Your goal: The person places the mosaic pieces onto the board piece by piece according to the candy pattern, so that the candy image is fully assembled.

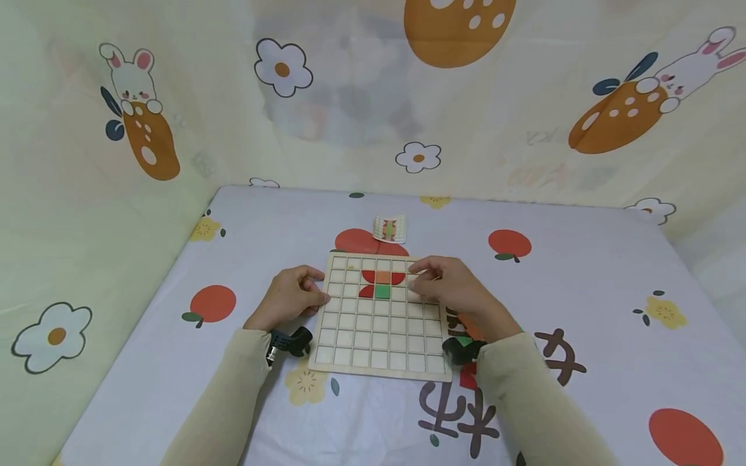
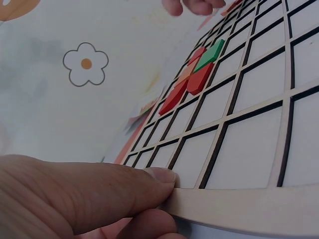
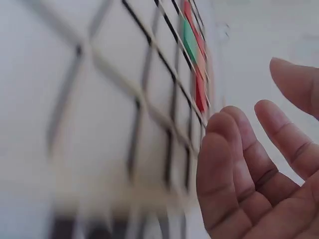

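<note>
In the head view, your gridded wooden board lies at the lower centre of the frame on a patterned cloth. An orange square sits in its upper part between two red pieces, with a green square just below and another red piece to the left of the green. A small card lies above the board. Your left hand is at the board's left edge; your right hand is over its upper right.

In the left wrist view, your left thumb and bent fingers pinch the board's rim at the lower centre, the coloured pieces showing above.

In the right wrist view, your right hand fills the lower right, fingers relaxed and parted from the thumb, holding nothing; the board spreads across the left, blurred nearest the camera.
</note>
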A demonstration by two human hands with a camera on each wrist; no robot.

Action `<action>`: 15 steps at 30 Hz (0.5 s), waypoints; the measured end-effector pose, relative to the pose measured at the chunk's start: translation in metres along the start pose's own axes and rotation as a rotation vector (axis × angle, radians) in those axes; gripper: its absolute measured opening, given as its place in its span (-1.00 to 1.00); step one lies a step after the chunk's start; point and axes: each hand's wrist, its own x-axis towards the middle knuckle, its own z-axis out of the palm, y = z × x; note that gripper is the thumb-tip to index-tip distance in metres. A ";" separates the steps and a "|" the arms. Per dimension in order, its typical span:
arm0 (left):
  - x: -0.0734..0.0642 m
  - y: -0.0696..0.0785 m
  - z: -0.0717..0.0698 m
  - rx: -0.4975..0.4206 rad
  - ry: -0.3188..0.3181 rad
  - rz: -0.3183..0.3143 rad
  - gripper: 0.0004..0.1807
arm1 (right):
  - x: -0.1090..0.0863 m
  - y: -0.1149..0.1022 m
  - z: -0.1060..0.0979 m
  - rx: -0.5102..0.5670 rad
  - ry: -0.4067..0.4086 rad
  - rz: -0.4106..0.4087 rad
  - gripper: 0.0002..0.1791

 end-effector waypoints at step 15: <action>0.000 0.000 -0.003 -0.024 -0.014 0.019 -0.54 | -0.023 0.030 -0.059 -0.403 0.184 0.277 -0.64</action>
